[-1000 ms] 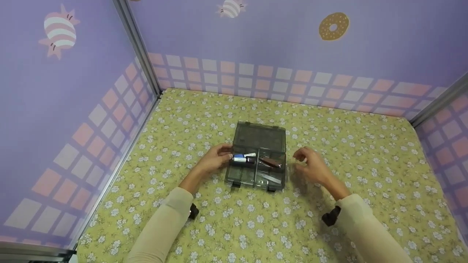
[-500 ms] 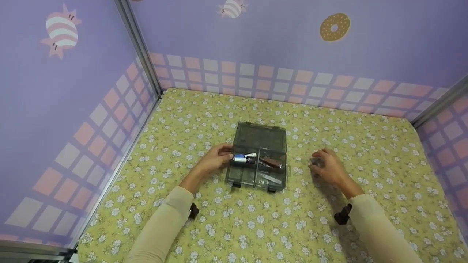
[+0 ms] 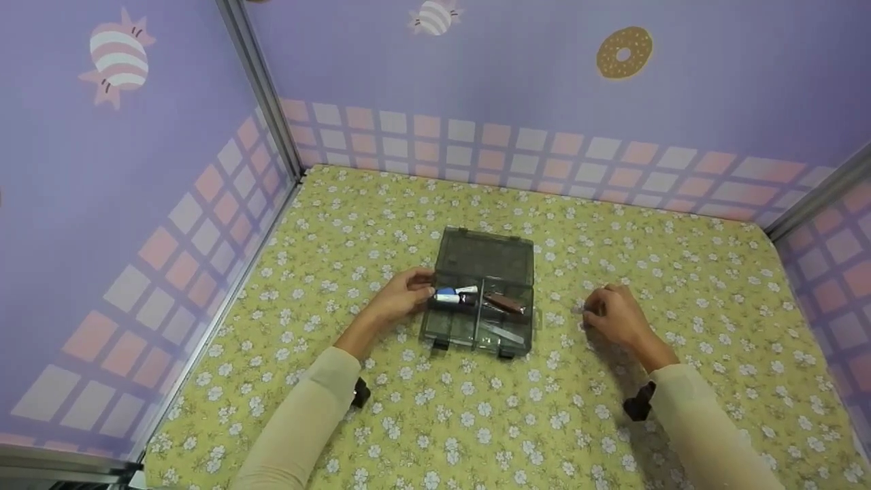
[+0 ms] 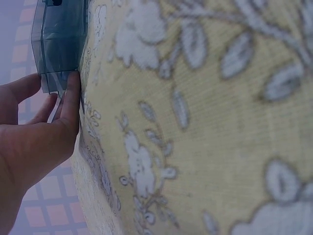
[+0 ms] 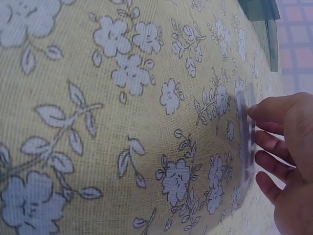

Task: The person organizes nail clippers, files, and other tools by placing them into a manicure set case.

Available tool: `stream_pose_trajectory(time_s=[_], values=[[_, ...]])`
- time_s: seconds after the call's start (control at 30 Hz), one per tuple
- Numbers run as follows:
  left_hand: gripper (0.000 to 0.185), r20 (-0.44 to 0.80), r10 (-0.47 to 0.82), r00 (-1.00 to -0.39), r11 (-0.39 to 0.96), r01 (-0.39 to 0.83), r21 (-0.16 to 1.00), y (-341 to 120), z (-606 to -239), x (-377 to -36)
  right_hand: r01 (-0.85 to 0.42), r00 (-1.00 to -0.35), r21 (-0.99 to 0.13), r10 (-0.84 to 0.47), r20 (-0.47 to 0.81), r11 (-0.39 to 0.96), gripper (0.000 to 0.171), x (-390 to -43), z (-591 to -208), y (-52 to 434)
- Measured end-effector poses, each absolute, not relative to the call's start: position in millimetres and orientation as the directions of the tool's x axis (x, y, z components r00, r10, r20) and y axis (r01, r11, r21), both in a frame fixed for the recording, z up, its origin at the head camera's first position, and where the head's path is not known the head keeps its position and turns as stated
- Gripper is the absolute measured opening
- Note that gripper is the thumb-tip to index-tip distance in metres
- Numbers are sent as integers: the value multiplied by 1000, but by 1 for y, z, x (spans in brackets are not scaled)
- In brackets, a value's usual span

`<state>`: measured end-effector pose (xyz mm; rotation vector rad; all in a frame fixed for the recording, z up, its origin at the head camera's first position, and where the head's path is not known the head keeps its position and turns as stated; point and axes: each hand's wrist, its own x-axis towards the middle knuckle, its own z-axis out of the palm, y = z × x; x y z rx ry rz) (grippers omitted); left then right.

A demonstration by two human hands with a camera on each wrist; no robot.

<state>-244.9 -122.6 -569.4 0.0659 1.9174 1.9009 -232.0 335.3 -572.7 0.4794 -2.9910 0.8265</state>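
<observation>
The right hand (image 3: 616,316) pinches a small clear plastic piece (image 5: 246,139) against the flowered table (image 3: 476,422), right of the box. The left hand's (image 3: 401,299) loosely curved fingers (image 4: 71,100) touch the open compartment box's (image 3: 480,299) left wall; its lid lies away from the person.

Both forearms reach forward, cream sleeves to wrists, dark strap under each wrist. Left hand (image 3: 401,298) low, fingers (image 4: 71,100) straight, tips pressed against something just ahead. Right hand (image 3: 616,316) well apart to right, knuckles up, fingers (image 5: 271,142) curled, pinching a thin clear piece.
</observation>
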Motion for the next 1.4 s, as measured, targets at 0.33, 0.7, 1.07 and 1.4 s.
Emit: stream_pose_trajectory(time_s=[0.33, 0.7, 1.07, 1.4], values=[[52, -265, 323, -908, 35, -269, 963, -122, -571, -246, -259, -955, -578, -294, 34, 774, 5, -229, -573, 332], [53, -269, 323, -907, 99, -251, 963, -124, -571, -246, -348, -923, -628, -372, 98, 696, 5, -227, -545, 283], [52, -272, 315, -909, 88, -258, 962, -123, -571, -246, -446, -836, -704, -539, 105, 553, 4, -210, -531, 218], [53, -254, 324, -911, 104, -233, 967, -123, -571, -246, -499, -792, -691, -599, 118, 523, 3, -201, -545, 194]])
